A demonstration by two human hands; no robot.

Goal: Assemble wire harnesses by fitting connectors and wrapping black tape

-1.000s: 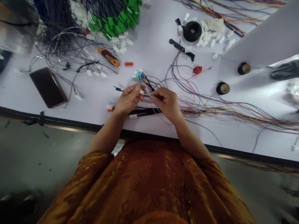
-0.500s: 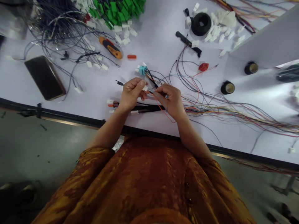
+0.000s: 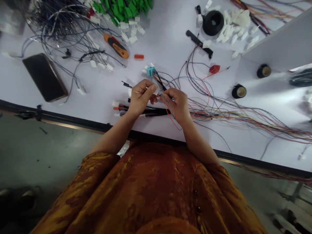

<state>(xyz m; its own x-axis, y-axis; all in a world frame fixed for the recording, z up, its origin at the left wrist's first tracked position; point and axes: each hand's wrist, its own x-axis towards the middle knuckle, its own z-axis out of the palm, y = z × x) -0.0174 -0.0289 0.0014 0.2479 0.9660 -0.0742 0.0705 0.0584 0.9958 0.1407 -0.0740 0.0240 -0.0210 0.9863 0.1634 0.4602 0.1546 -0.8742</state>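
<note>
Wires (image 3: 174, 122) sit pinched in the right hand (image 3: 179, 102), just beside the left hand (image 3: 141, 96), whose fingertips close on a small white connector (image 3: 156, 92) above the tabletop (image 3: 96, 94). Steady, light pinches near the wire ends should suit such fine parts.

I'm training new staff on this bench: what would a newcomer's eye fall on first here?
Probably the heap of bright green connectors at the top, left of centre. Next, the left hand and right hand, close together mid-picture, the right one pinching thin wires. Then the dark phone, lying on the table at the left.
</note>
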